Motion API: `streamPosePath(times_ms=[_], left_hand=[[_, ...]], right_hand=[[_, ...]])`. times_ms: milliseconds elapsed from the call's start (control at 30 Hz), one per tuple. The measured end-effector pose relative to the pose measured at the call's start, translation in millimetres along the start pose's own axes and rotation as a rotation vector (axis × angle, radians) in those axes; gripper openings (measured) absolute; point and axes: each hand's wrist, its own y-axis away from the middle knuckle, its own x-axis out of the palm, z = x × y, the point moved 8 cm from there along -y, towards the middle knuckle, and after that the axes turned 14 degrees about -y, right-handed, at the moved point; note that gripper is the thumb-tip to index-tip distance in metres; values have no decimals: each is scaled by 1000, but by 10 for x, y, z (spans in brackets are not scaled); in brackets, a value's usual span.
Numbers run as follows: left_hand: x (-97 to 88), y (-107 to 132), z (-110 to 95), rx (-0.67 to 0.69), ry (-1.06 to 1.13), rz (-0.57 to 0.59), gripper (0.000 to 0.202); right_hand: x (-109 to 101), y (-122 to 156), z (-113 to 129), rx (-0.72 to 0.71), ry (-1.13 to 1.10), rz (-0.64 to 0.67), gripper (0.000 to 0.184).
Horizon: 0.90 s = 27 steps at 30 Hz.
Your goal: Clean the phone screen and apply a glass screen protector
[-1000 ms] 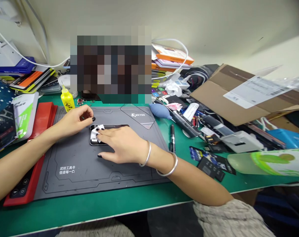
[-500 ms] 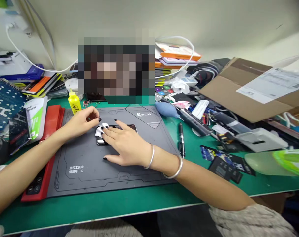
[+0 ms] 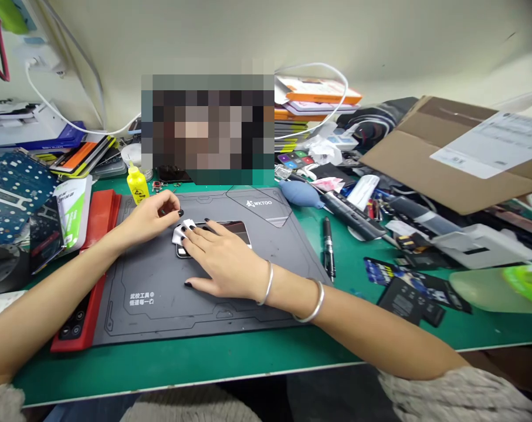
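My right hand (image 3: pixel 225 261) lies with its fingers stretched over a dark phone (image 3: pixel 243 227). Under its fingertips is a folded white wipe (image 3: pixel 178 234), pressed against the left part of the phone's face. Much of the phone is hidden by this hand. My left hand (image 3: pixel 153 217) hovers just left of the wipe, thumb and forefinger curled together, with nothing visible in them; its other fingers are mostly hidden. Both hands are above a grey work mat (image 3: pixel 173 316) on which the phone lies flat.
A yellow bottle (image 3: pixel 138 186) stands behind my left hand. Along the mat's left edge runs a red holder (image 3: pixel 102 220). A black pen (image 3: pixel 328 249), a blue air blower (image 3: pixel 301 193) and a cardboard box (image 3: pixel 406 149) are on the right. A blurred-out area covers the back middle.
The view has shifted slightly, so the bench appears a little further right. Both hands keep nearly the same pose, with the wipe still under my right fingertips.
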Motion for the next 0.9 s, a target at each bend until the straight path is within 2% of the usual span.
streamPosePath(times_ms=[467, 900], left_hand=[[3, 9, -35, -1, -11, 8, 17], [16, -25, 113, -28, 2, -29, 18]], right_hand=[[43, -13, -54, 9, -26, -7, 74], [54, -163, -88, 65, -58, 30, 80]])
